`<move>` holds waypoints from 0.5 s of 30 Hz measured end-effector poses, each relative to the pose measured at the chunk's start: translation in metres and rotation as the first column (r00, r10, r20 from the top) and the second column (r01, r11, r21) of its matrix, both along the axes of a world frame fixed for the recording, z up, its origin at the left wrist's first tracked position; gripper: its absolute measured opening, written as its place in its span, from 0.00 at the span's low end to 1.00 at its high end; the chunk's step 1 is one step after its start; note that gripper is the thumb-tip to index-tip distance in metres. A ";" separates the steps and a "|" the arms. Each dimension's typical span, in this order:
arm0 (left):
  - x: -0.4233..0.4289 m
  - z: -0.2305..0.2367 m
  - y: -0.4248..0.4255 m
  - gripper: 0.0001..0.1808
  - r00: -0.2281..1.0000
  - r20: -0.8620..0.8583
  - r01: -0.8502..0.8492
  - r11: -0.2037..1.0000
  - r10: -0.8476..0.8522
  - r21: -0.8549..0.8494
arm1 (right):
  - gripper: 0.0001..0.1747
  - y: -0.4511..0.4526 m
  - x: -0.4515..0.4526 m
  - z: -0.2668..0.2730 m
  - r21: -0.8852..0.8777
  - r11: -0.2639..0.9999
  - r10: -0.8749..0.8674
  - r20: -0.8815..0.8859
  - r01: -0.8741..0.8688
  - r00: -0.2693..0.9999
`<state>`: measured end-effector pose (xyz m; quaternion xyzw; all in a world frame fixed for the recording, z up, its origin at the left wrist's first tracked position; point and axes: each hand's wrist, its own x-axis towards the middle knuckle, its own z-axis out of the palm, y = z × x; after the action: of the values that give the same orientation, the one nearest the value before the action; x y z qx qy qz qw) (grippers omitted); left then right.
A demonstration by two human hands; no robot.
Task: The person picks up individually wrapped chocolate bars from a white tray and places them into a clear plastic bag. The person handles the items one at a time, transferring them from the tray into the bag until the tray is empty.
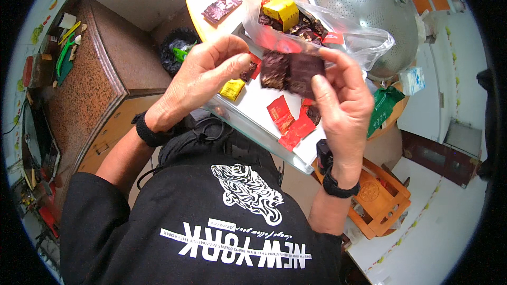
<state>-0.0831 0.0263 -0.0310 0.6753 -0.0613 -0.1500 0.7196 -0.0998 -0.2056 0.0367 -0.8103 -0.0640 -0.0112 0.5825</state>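
Note:
Between the thumb and fingers of my right hand (346,103) is a dark brown packet (307,73), slightly blurred, held above the table. Its left half looks lumpy and crinkled, its right half flat. My left hand (216,67) is to the left of it, thumb and forefinger a little apart with nothing seen between them. Just behind the left thumb, a dark piece (248,73) lies by a red wrapper. A yellow packet (232,89) is below that hand. Nearer to me lie opened red wrappers (291,126), with another dark piece (313,114) partly hidden by my right hand.
A clear plastic bag (362,41) holds dark pieces and a yellow box (282,10). Behind it stands a perforated metal bowl (356,4). Another dark packet (222,7) lies on the round table. A green packet (384,109) is at right, a lined bin (174,43) at left.

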 end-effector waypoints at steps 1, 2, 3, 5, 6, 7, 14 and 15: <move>0.004 0.000 0.001 0.15 0.998 0.038 -0.042 0.998 0.040 0.046 | 0.17 -0.002 0.002 0.008 0.021 1.000 -0.022 0.010 0.022 1.000; 0.008 0.001 0.004 0.16 0.998 0.064 -0.035 0.992 0.027 0.124 | 0.17 -0.002 0.008 0.012 -0.011 0.998 -0.057 0.051 0.058 0.997; 0.012 0.001 0.004 0.16 0.988 0.154 -0.060 0.978 0.029 0.200 | 0.17 -0.004 0.010 0.019 -0.021 0.997 -0.075 0.052 0.076 0.996; 0.021 0.001 0.004 0.18 0.943 0.332 -0.133 0.932 0.014 0.338 | 0.19 0.001 0.021 0.022 0.002 0.988 -0.153 0.184 0.156 0.971; 0.025 0.000 0.004 0.20 0.941 0.339 -0.130 0.925 0.001 0.358 | 0.21 0.004 0.029 0.022 -0.047 0.983 -0.159 0.278 0.179 0.947; 0.030 -0.001 0.002 0.20 0.910 0.415 -0.181 0.893 -0.007 0.411 | 0.21 0.005 0.034 0.023 -0.072 0.982 -0.144 0.306 0.174 0.941; 0.051 -0.002 -0.010 0.26 0.812 0.578 -0.264 0.836 -0.076 0.481 | 0.11 0.014 0.066 0.004 -0.375 0.916 0.024 0.403 0.141 0.915; 0.051 -0.001 -0.010 0.28 0.826 0.557 -0.225 0.851 -0.091 0.474 | 0.12 0.014 0.072 -0.001 -0.485 0.856 0.096 0.487 0.178 0.868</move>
<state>-0.0323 0.0166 -0.0317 0.8594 -0.2017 0.0702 0.4646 -0.0283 -0.1913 0.0354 -0.9067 -0.1936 -0.2134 0.3080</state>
